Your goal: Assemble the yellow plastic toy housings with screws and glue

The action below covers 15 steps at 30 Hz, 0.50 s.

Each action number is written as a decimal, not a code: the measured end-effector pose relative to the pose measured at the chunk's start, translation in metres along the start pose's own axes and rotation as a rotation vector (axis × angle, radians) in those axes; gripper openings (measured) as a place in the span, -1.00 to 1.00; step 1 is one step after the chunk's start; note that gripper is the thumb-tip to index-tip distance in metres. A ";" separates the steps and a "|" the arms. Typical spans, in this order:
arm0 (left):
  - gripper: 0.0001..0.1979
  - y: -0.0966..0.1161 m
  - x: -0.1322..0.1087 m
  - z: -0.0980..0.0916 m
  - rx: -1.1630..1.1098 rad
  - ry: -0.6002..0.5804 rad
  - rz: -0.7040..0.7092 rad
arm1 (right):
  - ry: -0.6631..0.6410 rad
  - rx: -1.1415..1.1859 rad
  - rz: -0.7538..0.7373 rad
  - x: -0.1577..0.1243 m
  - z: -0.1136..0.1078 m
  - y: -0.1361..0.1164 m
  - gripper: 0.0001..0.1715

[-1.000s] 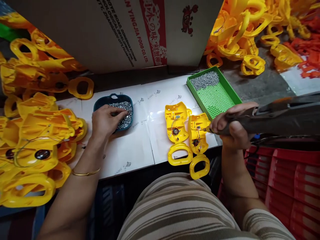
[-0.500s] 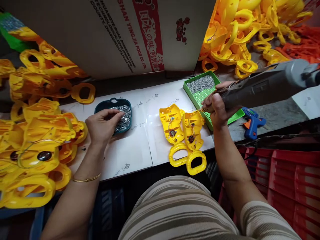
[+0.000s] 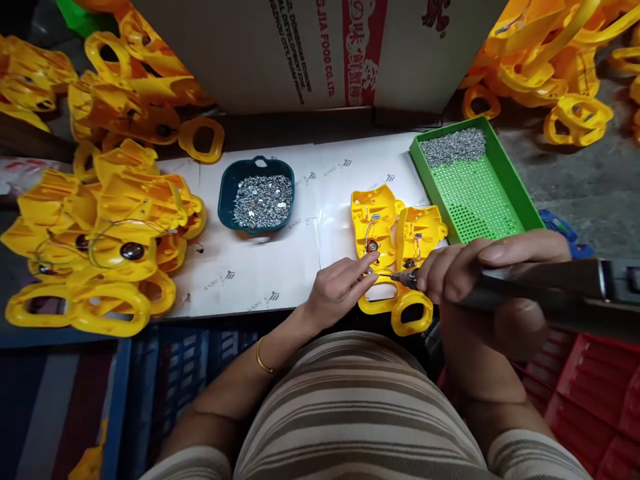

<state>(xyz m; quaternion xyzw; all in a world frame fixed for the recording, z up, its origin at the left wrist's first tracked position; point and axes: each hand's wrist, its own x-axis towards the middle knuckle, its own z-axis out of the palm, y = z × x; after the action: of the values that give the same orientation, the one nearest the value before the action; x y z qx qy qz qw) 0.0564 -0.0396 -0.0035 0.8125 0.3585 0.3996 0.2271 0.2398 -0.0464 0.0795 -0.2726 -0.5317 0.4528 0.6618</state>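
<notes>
My right hand is wrapped round a dark electric screwdriver, held nearly level with its bit pointing left. At the bit's tip, my left hand pinches a small screw, mostly hidden by the fingers. Both hands are over the handle end of a yellow plastic shell half, which lies open side up with a round speaker and thin wires inside. Against its right side lies a second yellow shell half, partly covered by the screwdriver's tip. A dark teal bowl of screws stands to the left.
A green perforated tray with small metal screws sits at the right. Yellow shells are piled on the left, more at the back right. A large carton stands behind the table. A red crate is at lower right.
My left hand has left the teal bowl and moved right to the screwdriver's bit. My right hand has brought the screwdriver down and nearer, over the shell handles. The view has shifted.
</notes>
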 end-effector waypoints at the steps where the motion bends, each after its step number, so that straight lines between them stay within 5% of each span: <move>1: -0.59 0.000 0.000 0.000 0.009 -0.012 0.011 | -0.013 0.000 0.001 0.001 -0.001 0.003 -0.74; 15: -0.55 -0.005 -0.008 -0.002 -0.003 -0.073 0.017 | 0.000 0.000 -0.005 -0.004 0.008 0.015 -0.73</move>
<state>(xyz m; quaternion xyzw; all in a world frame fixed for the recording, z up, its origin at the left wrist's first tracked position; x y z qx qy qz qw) 0.0494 -0.0424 -0.0094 0.8292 0.3424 0.3724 0.2378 0.2273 -0.0444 0.0667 -0.2712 -0.5325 0.4510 0.6630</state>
